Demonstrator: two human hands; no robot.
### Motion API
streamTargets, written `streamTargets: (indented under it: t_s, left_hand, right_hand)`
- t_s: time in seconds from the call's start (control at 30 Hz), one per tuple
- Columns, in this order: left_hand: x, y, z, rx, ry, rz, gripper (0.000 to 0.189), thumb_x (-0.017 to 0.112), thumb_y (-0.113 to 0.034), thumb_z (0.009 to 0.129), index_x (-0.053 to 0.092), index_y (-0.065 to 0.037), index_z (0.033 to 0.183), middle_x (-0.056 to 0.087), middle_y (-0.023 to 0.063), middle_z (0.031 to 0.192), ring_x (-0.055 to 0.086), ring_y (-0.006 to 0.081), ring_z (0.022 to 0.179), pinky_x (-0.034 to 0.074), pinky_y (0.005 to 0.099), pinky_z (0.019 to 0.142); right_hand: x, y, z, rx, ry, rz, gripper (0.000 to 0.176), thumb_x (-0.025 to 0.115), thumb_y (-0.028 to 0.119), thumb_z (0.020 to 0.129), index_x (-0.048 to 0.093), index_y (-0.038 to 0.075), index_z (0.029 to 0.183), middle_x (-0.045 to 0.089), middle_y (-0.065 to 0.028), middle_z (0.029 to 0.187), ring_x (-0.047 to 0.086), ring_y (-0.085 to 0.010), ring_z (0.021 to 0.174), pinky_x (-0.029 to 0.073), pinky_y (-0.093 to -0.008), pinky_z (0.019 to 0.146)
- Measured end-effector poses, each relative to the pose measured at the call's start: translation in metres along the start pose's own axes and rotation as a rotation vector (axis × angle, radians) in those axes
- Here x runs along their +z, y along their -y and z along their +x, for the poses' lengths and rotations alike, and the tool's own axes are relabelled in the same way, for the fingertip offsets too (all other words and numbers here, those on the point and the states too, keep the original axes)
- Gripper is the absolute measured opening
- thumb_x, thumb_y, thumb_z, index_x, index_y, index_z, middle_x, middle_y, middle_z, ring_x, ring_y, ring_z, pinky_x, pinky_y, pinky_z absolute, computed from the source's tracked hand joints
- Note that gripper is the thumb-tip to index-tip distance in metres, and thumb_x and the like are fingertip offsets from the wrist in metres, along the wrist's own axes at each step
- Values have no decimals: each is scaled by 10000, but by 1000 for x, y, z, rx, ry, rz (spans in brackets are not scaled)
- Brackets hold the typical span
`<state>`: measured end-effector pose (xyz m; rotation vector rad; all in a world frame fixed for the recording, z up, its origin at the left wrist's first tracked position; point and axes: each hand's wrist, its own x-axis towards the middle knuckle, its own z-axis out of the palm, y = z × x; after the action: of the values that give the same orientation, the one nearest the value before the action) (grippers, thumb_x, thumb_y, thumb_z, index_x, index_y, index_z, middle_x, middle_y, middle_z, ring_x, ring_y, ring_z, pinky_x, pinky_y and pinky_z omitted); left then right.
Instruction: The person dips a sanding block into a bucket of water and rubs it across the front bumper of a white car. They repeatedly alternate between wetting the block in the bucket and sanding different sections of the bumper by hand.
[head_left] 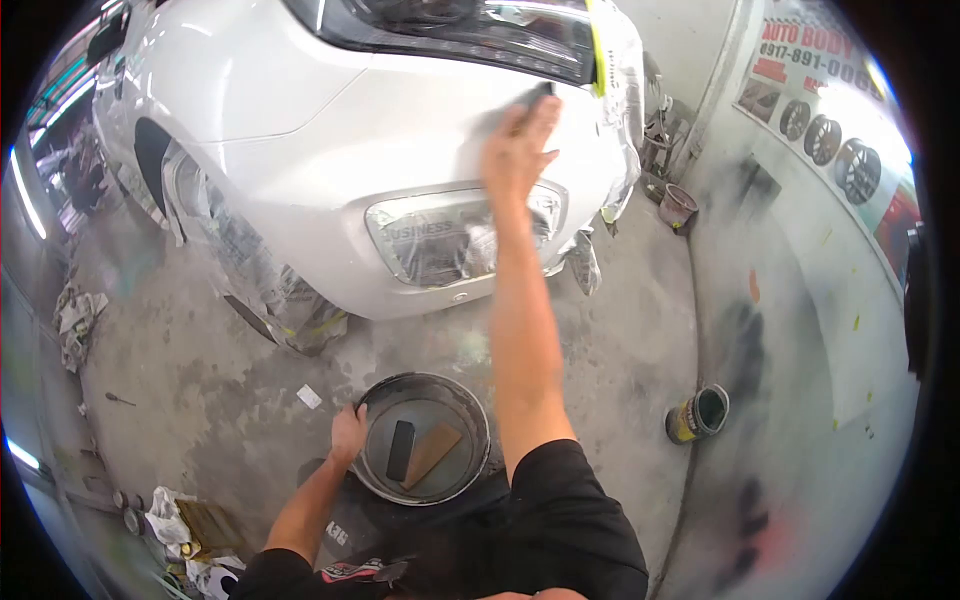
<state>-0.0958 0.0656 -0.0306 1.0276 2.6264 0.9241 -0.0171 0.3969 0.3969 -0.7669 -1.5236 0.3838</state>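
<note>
My right hand (515, 155) presses flat on the white car bumper (300, 180), just below the dark grille and headlight area. Under its fingers is a dark flat piece of sandpaper (545, 92), mostly hidden, with only an edge showing past the fingertips. My left hand (348, 432) is closed on the left rim of a round basin (478, 470) in front of my lap. Inside the basin lie a black sanding block (400, 451) and a brown rectangular piece (432, 456), side by side.
Plastic and paper masking (255, 265) covers the wheel area, and clear film lies over the plate recess (430, 240). A paint can (697, 415) stands by the right wall, a bucket (678, 206) farther back. A white paper scrap (309, 397) lies on the floor.
</note>
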Motion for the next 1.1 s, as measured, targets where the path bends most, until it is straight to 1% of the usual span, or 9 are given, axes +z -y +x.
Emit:
streamTargets:
  t_s: [0.1, 0.17, 0.3, 0.43, 0.63, 0.77, 0.87, 0.97, 1.1]
  left_hand:
    - [3, 2, 3, -28, 47, 29, 417, 512, -347, 997, 606, 60, 982, 651, 323, 912, 620, 505, 895, 498, 542, 790]
    - [4, 1, 4, -4, 4, 35, 412, 512, -342, 998, 604, 59, 982, 650, 320, 912, 623, 502, 889, 499, 542, 788]
    - [7, 3, 2, -33, 28, 30, 421, 508, -344, 1000, 602, 66, 977, 651, 314, 906, 629, 493, 885, 500, 539, 789]
    - [5, 3, 5, -3, -7, 34, 427, 507, -340, 1001, 604, 76, 979, 652, 318, 910, 631, 491, 885, 501, 537, 789]
    - [0, -1, -2, -1, 9, 32, 423, 503, -332, 1004, 608, 77, 989, 658, 319, 914, 631, 496, 887, 501, 537, 794]
    - [-6, -8, 3, -37, 47, 56, 418, 500, -337, 1005, 607, 67, 1010, 660, 318, 911, 632, 497, 891, 502, 538, 797]
    - [-5, -8, -2, -56, 60, 46, 409, 506, -337, 1002, 603, 60, 1014, 658, 319, 906, 632, 497, 891, 501, 540, 796]
    - [-1, -8, 0, -35, 18, 63, 411, 505, -343, 1001, 601, 57, 1006, 656, 318, 901, 633, 495, 886, 500, 541, 793]
    - [0, -3, 2, -21, 20, 79, 425, 497, -354, 1003, 599, 58, 991, 657, 314, 888, 634, 495, 870, 501, 541, 792]
  right_hand:
    - [23, 28, -8, -37, -90, 0, 697, 411, 332, 1034, 181, -136, 1496, 140, -328, 1584, 96, -447, 1495, 128, -624, 1170]
    - [47, 51, -45, -333, -94, -51, 724, 428, 347, 1027, 147, -105, 1517, 130, -338, 1579, 126, -482, 1479, 145, -644, 1163]
    - [10, 21, -33, -481, 91, -244, 684, 378, 347, 1047, 159, -93, 1522, 139, -294, 1598, 165, -429, 1489, 125, -621, 1178]
    - [8, 3, 14, 79, -13, -33, 697, 330, 353, 1058, 98, -116, 1519, 108, -303, 1601, 121, -423, 1498, 73, -549, 1211]
    - [25, 51, -51, -526, 70, -296, 743, 439, 368, 1017, 155, -105, 1515, 158, -282, 1600, 133, -438, 1493, 181, -653, 1150]
    - [-8, -19, 29, 114, 19, 34, 695, 363, 369, 1049, 152, -94, 1521, 169, -275, 1599, 130, -420, 1498, 139, -610, 1181]
    - [24, 13, 6, -7, -99, 42, 697, 367, 359, 1046, 163, -125, 1504, 178, -324, 1576, 140, -453, 1485, 132, -589, 1190]
    - [46, 64, -59, -503, -16, -45, 687, 464, 301, 1003, 229, -129, 1484, 178, -339, 1570, 183, -499, 1460, 151, -680, 1141]
    - [30, 15, -13, -407, -111, -50, 656, 429, 350, 1021, 265, -52, 1512, 247, -243, 1590, 209, -420, 1481, 127, -710, 1126]
